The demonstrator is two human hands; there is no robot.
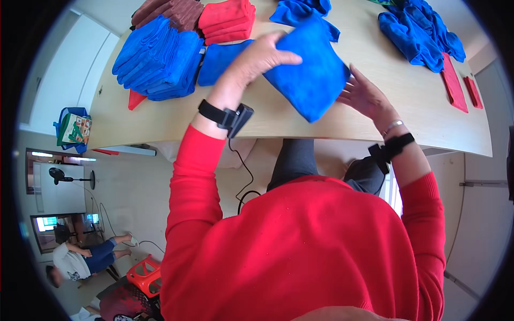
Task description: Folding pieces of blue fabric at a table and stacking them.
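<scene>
A folded blue towel (308, 72) hangs tilted above the table, one corner pointing down toward me. My left hand (265, 56) has closed on its upper left side, with the thumb lying across the front. Along the towel's right edge is my right hand (367, 96), its fingers spread and their tips against or just behind the cloth; the exact contact is hard to see. Beneath my left wrist, a flat folded blue towel (217, 61) lies on the table beside a tall stack of folded blue towels (155, 59).
Behind the blue stack stand folded red towels (227, 21) and brownish ones (168, 13). Loose blue towels (420, 35) lie crumpled at the far right, near red strips (454, 85). The table (225, 120) ends close to my body. Another person (80, 257) is at the lower left, near an orange stool (144, 275).
</scene>
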